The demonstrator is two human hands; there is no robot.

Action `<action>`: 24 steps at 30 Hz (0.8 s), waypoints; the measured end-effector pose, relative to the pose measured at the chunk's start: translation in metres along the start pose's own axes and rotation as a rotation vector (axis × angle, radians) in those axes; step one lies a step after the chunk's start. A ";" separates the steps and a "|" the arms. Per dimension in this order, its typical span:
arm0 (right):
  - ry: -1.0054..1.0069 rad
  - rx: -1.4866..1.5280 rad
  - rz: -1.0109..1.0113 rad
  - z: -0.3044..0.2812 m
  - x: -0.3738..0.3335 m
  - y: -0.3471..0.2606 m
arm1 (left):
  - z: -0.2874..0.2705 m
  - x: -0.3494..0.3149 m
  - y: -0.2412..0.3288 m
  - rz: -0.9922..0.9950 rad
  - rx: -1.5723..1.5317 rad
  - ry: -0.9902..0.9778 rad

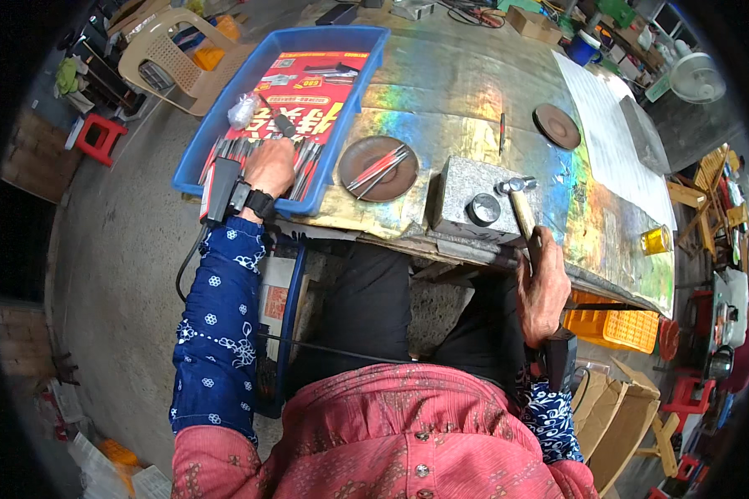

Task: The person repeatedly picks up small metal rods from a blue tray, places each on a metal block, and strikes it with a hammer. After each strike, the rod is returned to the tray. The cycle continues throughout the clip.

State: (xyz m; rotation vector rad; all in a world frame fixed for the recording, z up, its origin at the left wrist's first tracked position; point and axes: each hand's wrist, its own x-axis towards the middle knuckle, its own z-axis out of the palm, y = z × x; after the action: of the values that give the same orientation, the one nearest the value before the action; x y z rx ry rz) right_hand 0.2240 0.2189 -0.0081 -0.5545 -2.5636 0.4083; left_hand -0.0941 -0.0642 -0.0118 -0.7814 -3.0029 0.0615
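My left hand (270, 169) is down inside a blue plastic tray (373, 51), over a row of thin red, black and silver rods (308, 170). Its fingers are curled, and what they hold, if anything, is hidden. A dark, blunt-ended piece (285, 125) lies just beyond the knuckles. In my right hand (544, 291) is the wooden handle of a hammer (520, 205), whose metal head rests on a grey metal block (462, 187). A round black piece (483, 209) sits on that block. Left of it, a brown round dish (362, 185) carries several of the same thin rods.
A second brown dish (557, 126), a dark thin rod (502, 133) and a yellow cup (656, 241) are on the foil-like table covering (449, 91). White sheeting (599, 108) covers the right side. An orange crate (616, 323) is under the table; a beige chair (183, 62) stands far left.
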 end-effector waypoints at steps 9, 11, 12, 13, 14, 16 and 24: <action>-0.034 0.064 0.033 -0.023 0.016 0.006 | 0.024 0.003 -0.015 0.060 -0.049 0.094; 0.028 0.085 0.009 -0.027 0.026 0.018 | 0.020 -0.003 -0.014 0.057 -0.036 0.166; 0.023 0.061 0.048 -0.027 0.030 0.025 | 0.018 -0.003 -0.011 0.037 -0.058 0.150; 0.044 0.053 0.031 -0.026 0.036 0.033 | 0.014 -0.004 -0.012 -0.010 -0.072 0.109; 0.060 0.034 0.027 -0.024 0.041 0.042 | 0.011 -0.006 -0.011 0.001 -0.075 0.119; 0.047 0.009 0.070 -0.016 0.053 0.060 | 0.008 -0.006 -0.008 -0.021 -0.085 0.150; -0.081 -0.114 0.101 0.022 0.098 0.109 | -0.001 -0.009 -0.004 0.024 -0.174 0.215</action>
State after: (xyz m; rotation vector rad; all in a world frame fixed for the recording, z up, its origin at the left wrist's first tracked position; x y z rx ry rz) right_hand 0.1681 0.3543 -0.0294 -0.7252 -2.6563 0.3259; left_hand -0.0885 -0.0718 -0.0108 -0.7816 -2.8213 -0.2696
